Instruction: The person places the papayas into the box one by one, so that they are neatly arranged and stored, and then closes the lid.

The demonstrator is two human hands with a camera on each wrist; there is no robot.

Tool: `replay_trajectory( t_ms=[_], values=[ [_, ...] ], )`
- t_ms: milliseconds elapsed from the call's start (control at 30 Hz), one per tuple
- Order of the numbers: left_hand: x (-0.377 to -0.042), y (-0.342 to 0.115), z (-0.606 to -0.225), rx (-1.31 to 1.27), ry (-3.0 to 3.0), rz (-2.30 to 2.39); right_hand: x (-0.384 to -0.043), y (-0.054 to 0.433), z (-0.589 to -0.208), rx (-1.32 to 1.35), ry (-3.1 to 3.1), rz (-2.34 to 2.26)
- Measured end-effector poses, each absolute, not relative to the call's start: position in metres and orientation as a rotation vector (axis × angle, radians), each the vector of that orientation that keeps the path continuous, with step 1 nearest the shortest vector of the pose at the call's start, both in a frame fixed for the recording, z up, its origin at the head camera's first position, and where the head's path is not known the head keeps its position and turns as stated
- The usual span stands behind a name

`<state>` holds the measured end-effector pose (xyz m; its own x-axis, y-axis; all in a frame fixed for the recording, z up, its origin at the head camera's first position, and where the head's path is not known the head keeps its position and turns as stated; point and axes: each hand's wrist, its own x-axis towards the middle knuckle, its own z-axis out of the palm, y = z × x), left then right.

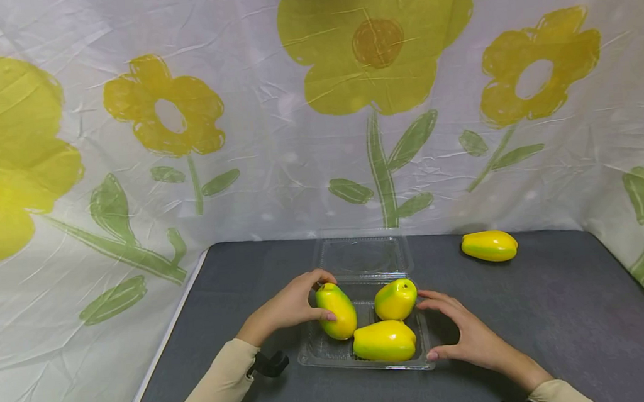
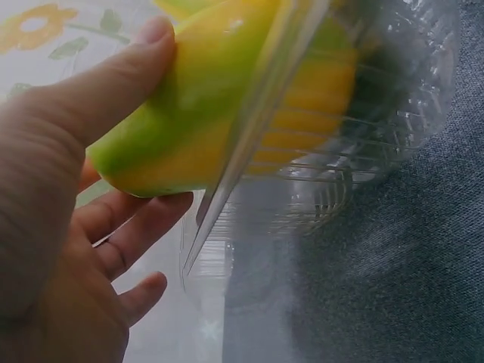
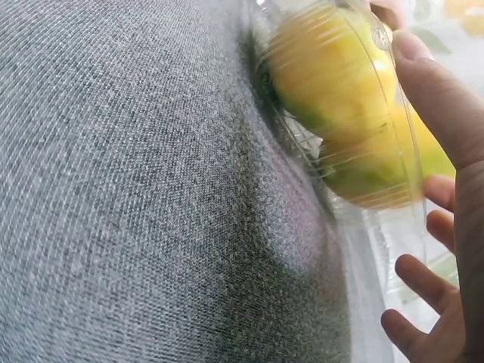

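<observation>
Toward the far edge of the table [image 1: 536,329], a clear container [image 1: 327,352] stands with its lid [image 1: 365,255] open at the rear. At its left side, the left hand [image 1: 293,304] grips a glossy yellow fruit [image 1: 340,316] streaked green; the fruit sits right of the palm. 2 similar fruits [image 1: 385,341] lie inside, just right of it. Right hand [image 1: 472,339]: fingers spread, thumb at the container's right rim. A 4th fruit [image 1: 490,246] lies toward the table's far right corner. Some left fingers are hidden behind the gripped fruit; its contact with the container floor cannot be confirmed.
</observation>
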<state>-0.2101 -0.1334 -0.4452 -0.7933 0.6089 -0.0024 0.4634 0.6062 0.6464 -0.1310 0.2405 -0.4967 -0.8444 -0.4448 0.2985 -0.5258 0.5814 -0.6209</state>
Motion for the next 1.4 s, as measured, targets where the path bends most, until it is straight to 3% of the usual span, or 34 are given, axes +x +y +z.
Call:
replay_trajectory(
  t_ms=[1400],
  values=[
    [-0.2149,-0.1416,-0.4539,0.943,2.768,0.86,-0.1313,0.2415,-0.4973,0.852,-2.669,1.186]
  ],
)
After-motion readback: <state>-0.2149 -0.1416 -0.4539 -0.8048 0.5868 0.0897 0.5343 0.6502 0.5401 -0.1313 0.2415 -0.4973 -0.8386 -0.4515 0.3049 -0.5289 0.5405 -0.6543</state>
